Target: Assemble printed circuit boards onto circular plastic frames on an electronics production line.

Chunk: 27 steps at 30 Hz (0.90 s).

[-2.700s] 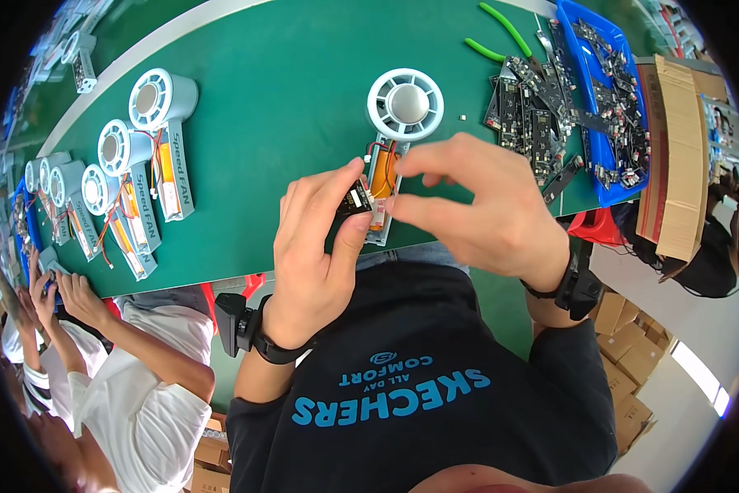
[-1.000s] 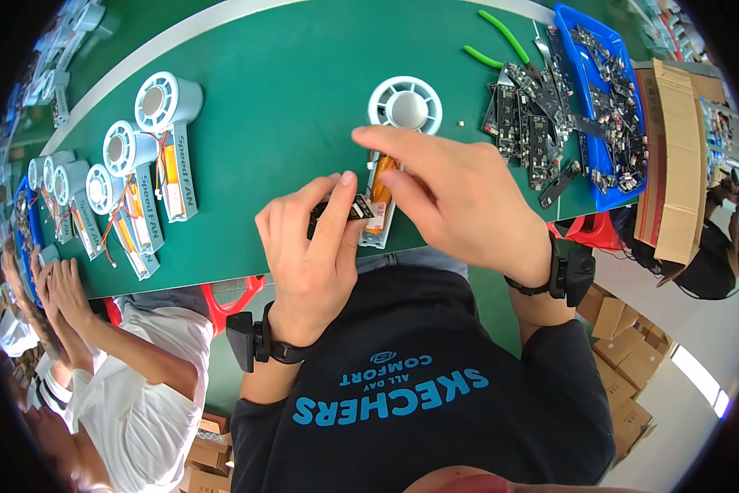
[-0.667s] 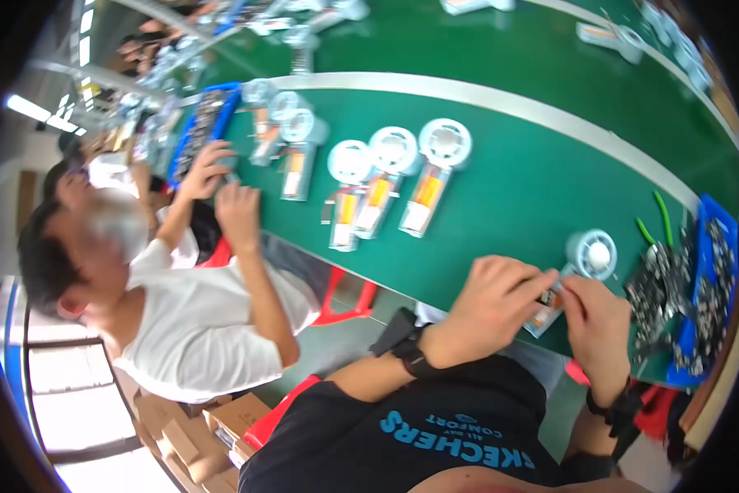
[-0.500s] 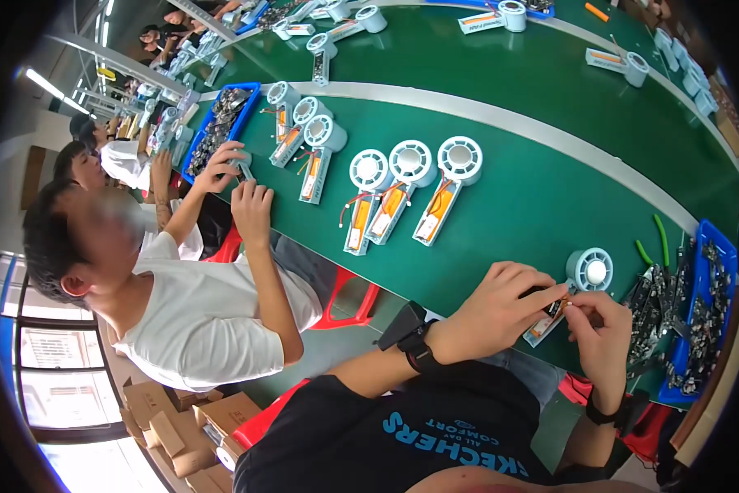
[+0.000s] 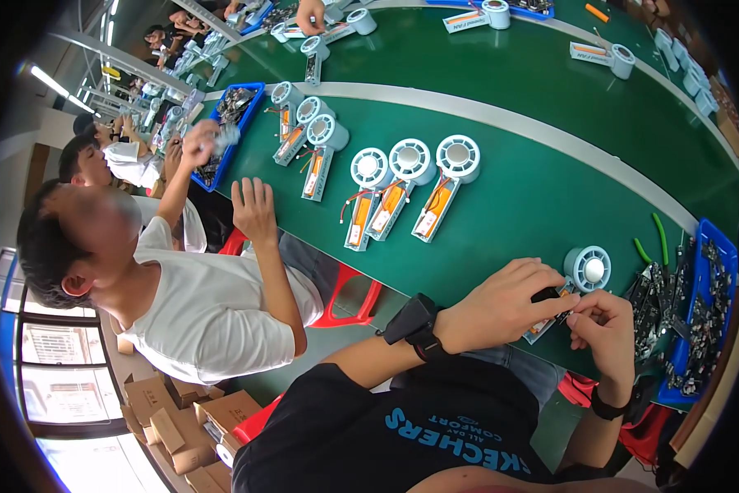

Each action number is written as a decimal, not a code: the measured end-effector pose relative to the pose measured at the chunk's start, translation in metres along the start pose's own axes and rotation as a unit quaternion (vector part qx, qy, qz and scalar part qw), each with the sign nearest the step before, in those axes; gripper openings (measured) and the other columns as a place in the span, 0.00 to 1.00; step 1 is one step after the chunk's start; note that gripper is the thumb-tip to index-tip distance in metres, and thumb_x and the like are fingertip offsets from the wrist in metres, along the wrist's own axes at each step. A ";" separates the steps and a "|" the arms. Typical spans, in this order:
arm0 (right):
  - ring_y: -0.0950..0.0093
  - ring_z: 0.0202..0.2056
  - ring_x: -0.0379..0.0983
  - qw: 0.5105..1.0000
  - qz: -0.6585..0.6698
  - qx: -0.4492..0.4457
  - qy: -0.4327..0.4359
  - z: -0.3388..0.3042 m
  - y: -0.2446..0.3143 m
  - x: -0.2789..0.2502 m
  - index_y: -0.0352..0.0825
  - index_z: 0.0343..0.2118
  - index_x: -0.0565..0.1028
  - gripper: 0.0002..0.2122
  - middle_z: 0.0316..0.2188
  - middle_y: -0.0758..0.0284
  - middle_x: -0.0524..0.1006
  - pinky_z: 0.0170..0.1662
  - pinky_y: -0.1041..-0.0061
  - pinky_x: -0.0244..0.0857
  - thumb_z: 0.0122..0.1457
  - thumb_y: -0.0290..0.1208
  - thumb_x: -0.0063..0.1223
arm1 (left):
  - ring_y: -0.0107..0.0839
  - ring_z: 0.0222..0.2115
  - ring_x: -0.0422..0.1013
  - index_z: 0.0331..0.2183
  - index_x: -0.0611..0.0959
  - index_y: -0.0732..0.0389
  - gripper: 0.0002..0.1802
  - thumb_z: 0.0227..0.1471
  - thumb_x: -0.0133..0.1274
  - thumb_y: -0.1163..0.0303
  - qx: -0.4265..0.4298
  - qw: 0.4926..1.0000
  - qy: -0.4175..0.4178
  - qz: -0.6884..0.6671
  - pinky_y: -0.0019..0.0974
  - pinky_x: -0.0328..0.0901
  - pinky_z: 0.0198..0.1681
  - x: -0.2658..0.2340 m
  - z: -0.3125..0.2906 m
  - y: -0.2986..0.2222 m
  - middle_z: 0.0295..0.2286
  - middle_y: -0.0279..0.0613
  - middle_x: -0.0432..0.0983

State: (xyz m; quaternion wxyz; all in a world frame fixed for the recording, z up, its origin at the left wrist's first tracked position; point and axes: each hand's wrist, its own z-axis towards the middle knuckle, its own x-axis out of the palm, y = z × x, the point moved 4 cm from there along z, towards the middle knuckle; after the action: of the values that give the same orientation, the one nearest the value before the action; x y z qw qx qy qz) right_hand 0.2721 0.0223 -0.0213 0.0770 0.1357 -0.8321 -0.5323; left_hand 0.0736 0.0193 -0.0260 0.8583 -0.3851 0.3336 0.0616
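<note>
A light-blue handheld fan (image 5: 588, 269) lies on the green table in front of me, its round head away from me and its open handle toward me. Over the handle, my left hand (image 5: 509, 302) has its fingers closed around a small dark part (image 5: 557, 306), largely covered by the fingers. My right hand (image 5: 603, 327) meets it from the right, thumb and forefinger pinched together at the same spot. What that pinch holds is hidden. Orange and white show inside the handle beneath my fingers.
Right of my hands lie a pile of small circuit boards (image 5: 653, 308), green-handled pliers (image 5: 661, 238) and a blue tray (image 5: 706, 312) of boards. Several opened fans (image 5: 437, 209) with wires rest ahead to the left. A co-worker (image 5: 197, 304) sits at my left by another blue tray (image 5: 254, 107).
My hands stay at the fan's handle with small finger shifts. The co-worker's far hand has moved to the blue tray. On the far strip, fans have slid left and another person's hand has appeared.
</note>
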 end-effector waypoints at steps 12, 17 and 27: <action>0.86 0.21 0.72 0.996 -0.072 -0.049 -0.036 -0.005 0.004 0.009 0.26 0.33 0.79 0.02 0.21 0.71 0.78 0.25 0.86 0.63 0.58 0.18 0.58 | 0.46 0.51 0.72 0.54 0.81 0.54 0.29 0.48 0.58 0.77 0.025 0.997 -0.007 0.067 0.53 0.64 0.60 -0.004 -0.005 -0.006 0.47 0.46 0.74; 0.86 0.20 0.72 0.994 -0.078 -0.067 -0.034 -0.008 0.003 0.010 0.27 0.34 0.79 0.03 0.21 0.71 0.78 0.25 0.85 0.63 0.59 0.19 0.57 | 0.46 0.51 0.72 0.54 0.81 0.54 0.30 0.47 0.58 0.79 0.044 0.997 -0.012 0.068 0.54 0.64 0.60 -0.001 -0.008 -0.007 0.47 0.46 0.74; 0.86 0.21 0.71 0.999 -0.043 -0.031 -0.008 -0.011 0.002 0.009 0.28 0.36 0.79 0.04 0.21 0.72 0.77 0.25 0.85 0.64 0.60 0.20 0.57 | 0.47 0.52 0.72 0.55 0.80 0.57 0.30 0.47 0.58 0.79 0.041 0.996 -0.020 0.075 0.52 0.66 0.60 0.001 -0.010 -0.009 0.49 0.48 0.74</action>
State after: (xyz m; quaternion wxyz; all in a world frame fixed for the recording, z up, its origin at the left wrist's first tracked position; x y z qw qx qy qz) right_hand 0.2664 0.0112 -0.0149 0.0514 0.1639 -0.8091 -0.5619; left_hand 0.0723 0.0061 -0.0259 0.8730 -0.3216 0.3464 0.1201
